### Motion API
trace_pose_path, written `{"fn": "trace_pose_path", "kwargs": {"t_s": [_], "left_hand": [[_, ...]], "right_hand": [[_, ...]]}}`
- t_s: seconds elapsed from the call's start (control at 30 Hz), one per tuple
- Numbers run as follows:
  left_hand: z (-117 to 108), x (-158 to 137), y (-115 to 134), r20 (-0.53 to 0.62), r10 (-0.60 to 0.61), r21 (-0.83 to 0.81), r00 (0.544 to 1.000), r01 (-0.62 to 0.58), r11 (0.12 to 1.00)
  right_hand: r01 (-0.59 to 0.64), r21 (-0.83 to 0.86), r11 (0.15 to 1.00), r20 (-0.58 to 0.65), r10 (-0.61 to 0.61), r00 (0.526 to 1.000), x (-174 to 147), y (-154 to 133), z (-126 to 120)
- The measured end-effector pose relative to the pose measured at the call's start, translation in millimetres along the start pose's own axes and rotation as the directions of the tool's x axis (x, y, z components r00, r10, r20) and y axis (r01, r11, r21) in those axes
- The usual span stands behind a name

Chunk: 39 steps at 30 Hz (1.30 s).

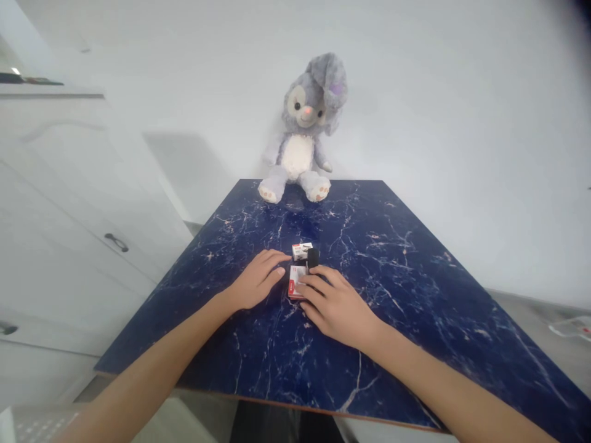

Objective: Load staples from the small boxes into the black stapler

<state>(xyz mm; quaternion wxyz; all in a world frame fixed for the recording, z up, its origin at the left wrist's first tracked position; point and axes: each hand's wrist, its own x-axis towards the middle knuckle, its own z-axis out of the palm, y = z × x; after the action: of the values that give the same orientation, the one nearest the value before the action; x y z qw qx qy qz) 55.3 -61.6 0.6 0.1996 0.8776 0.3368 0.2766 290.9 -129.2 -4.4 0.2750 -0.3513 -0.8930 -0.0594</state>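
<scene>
A small white-and-red box (293,289) lies on the blue marbled table, with a second small white-and-red box (301,249) just behind it. Beside them, to the right, is a small black object (313,257) whose kind I cannot make out. My right hand (335,304) rests palm down with its fingers spread, the fingertips touching the front box and reaching up to the black object. Just left of the boxes, my left hand (258,280) has its fingers stretched out and holds nothing; its index fingertip comes close to the rear box.
A grey plush rabbit (298,154) sits at the table's far edge against the white wall (438,92). White cabinets (69,215) with dark handles stand on the left. The blue table (369,246) ends near me in a brown edge. A clear plastic item (570,327) lies at far right.
</scene>
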Motion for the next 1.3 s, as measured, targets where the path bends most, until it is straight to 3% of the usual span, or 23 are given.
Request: {"fn": "trace_pose_path", "kwargs": {"t_s": [0.17,0.33,0.43,0.6,0.83,0.9,0.97,1.07,1.13,1.23,1.3], "left_hand": [[9.4,20.9,-16.1,-0.076,-0.097,-0.027,0.992,0.095,0.995],[18.9,64.6,-29.7,0.059,-0.198,-0.064,0.978,0.202,0.977],[18.6,78.3,-30.2,0.101,-0.251,-0.007,0.963,0.253,0.967],[7.6,63.9,-17.0,0.178,-0.332,0.042,0.926,0.330,0.943],[12.6,48.0,-3.5,0.136,-0.356,-0.057,0.924,0.366,0.929],[16.6,46.7,-1.4,0.111,-0.378,-0.090,0.919,0.388,0.917],[22.4,44.1,1.7,0.009,-0.427,-0.095,0.904,0.426,0.900],[34.9,37.8,8.5,-0.217,-0.510,-0.161,0.832,0.485,0.859],[44.9,34.0,15.5,-0.281,-0.608,-0.364,0.742,0.504,0.783],[60.4,32.3,29.5,-0.230,-0.734,-0.696,0.639,0.419,0.583],[70.1,33.9,38.2,-0.166,-0.758,-0.796,0.631,0.368,0.481]], "right_hand": [[-0.027,0.031,0.999,-0.006,0.027,1.000,2.9,-1.7,1.5],[-0.039,0.084,0.996,0.006,0.038,0.999,2.8,-5.7,-0.2],[-0.035,0.076,0.996,0.014,0.034,0.999,0.7,-5.2,-1.1],[-0.051,0.098,0.994,0.011,0.050,0.999,-2.1,-1.7,-1.5],[0.016,0.253,0.967,0.000,-0.016,1.000,-6.8,15.2,-11.3],[-0.049,0.282,0.958,-0.031,0.060,0.998,-12.1,23.8,-12.5],[-0.176,0.283,0.943,-0.023,0.190,0.981,-19.0,30.6,-11.4],[-0.333,0.282,0.900,0.069,0.327,0.942,-27.8,33.9,-7.5],[-0.364,0.299,0.882,0.138,0.337,0.931,-30.4,31.7,-5.8],[-0.362,0.317,0.877,0.176,0.320,0.931,-29.3,26.3,-5.9],[-0.357,0.322,0.877,0.171,0.317,0.933,-27.4,24.1,-6.1]]}}
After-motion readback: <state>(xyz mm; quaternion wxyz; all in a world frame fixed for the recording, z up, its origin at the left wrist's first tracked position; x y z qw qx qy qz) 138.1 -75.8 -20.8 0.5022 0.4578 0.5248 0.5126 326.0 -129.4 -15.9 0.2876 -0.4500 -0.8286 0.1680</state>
